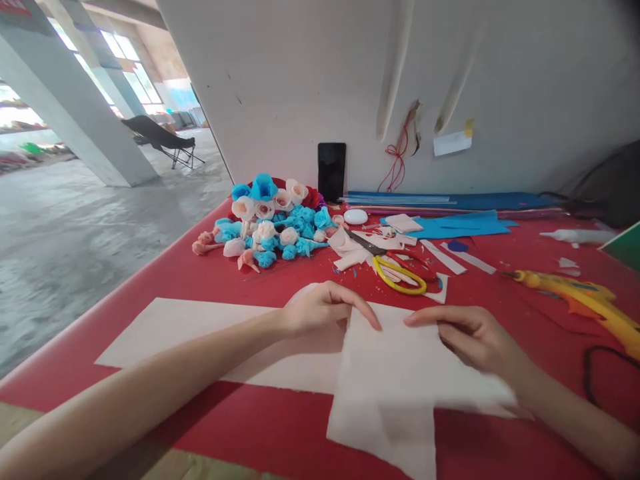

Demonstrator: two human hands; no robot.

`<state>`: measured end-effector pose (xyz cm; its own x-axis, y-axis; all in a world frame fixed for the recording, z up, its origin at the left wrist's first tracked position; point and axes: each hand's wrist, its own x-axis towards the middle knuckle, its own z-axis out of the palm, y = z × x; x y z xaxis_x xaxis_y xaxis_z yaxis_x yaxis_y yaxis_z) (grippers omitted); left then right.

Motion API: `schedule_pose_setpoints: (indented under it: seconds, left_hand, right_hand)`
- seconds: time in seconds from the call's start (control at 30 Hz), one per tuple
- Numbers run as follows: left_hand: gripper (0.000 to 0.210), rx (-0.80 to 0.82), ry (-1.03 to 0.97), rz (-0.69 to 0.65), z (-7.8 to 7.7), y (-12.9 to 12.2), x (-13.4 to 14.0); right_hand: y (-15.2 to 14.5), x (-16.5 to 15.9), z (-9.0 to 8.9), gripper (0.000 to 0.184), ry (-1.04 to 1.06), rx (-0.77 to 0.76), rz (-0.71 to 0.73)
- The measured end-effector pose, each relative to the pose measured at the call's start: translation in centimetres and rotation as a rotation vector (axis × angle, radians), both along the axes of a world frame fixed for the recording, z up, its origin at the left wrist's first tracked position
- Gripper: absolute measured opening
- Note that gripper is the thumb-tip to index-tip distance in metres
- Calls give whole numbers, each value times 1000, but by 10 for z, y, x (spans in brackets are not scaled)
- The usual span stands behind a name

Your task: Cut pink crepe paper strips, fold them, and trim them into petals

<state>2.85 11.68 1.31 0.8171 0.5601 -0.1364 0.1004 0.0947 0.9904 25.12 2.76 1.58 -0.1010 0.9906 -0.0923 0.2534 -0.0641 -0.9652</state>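
My left hand point(320, 313) grips the upper left edge of a pale crepe paper sheet point(390, 373), index finger pressed on its face. On the other side, my right hand point(477, 340) holds the same sheet, with its index fingertip on the top and the other fingers curled behind. The sheet's lower end hangs toward me, slightly blurred. Under my left forearm, a long pale paper strip point(175, 327) lies across the red table point(280, 427). Beyond my hands rest scissors point(400, 273) with yellow and red handles, on paper scraps point(350, 250).
Blue, white and pink paper flowers point(270, 227) are heaped at the back left. A phone point(332, 170) leans against the wall. Blue paper point(460, 225) lies behind the scissors. A yellow glue gun point(575, 290) and a white tube point(580, 236) are at right.
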Motion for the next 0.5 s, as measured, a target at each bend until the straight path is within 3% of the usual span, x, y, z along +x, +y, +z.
schedule_pose_setpoints:
  seconds: [0.1, 0.27, 0.33, 0.5]
  left_hand:
    - [33, 312, 60, -86, 6, 2, -3]
    - [35, 927, 80, 97, 15, -14, -10]
    - [30, 1071, 19, -24, 17, -29, -15]
    - [11, 1187, 91, -291, 16, -64, -25]
  right_hand:
    - [-1, 2, -7, 24, -144, 33, 7]
    - [-6, 3, -19, 29, -233, 108, -10]
    - [-8, 2, -20, 29, -249, 140, -17]
    - [-10, 0, -15, 30, -288, 223, -19]
